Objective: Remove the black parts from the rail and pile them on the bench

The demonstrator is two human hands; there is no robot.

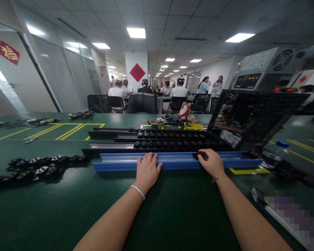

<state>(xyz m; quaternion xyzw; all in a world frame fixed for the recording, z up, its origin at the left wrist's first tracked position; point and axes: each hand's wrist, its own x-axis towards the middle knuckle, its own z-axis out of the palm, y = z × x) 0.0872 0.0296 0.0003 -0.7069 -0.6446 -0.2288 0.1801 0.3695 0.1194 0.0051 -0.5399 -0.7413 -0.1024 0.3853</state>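
A long blue metal rail (178,165), shaped like an open channel, lies across the green table in front of me. My left hand (148,170) rests on its near wall left of the middle, fingers hooked over the edge and thumb against the side. Farther right, my right hand (211,163) pinches a small black part (202,155) at the channel's opening. My fingers partly cover that part, so its exact kind is unclear. Behind the blue rail lie several black rails (107,151) with rows of black socket modules (157,144) in them.
Strips of loose black modules (42,170) lie at the left. On the right stand an open computer case (261,115), power supply units (269,61) on top, and a bottle with a blue cap (273,157). A metal bowl (157,121) sits farther back. People sit beyond the table.
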